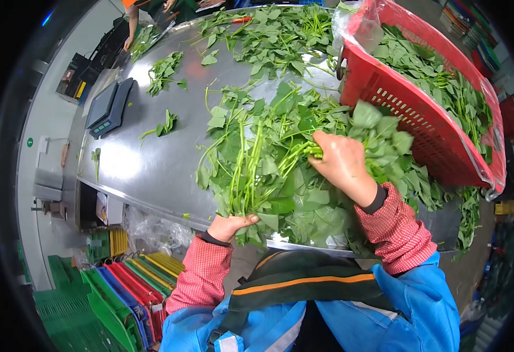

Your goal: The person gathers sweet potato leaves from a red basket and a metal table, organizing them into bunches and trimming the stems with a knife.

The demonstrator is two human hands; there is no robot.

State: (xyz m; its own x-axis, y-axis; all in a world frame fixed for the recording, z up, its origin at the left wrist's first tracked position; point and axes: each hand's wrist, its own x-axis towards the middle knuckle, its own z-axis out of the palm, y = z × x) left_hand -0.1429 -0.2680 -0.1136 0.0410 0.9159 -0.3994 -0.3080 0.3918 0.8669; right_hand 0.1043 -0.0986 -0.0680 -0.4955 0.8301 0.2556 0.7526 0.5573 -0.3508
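My left hand [231, 226] is at the table's near edge, its thumb laid over a bunch of leafy greens [250, 170] whose pale stems point away from me. Leaves cover the fingers of that hand. My right hand [342, 163] is closed round the stems of another bunch, with the stem ends [295, 157] showing at its left and the leaves [383, 132] blurred at its right. Under and around both hands lies a loose heap of the same greens [286, 111].
A red plastic crate [394, 114], lined with clear film and full of greens, leans at the right. On the metal table [169, 158] are a scale [109, 108] and more greens [280, 35]. Folded colored crates [131, 293] stand below left. Another person's hand [129, 42] is at the far left.
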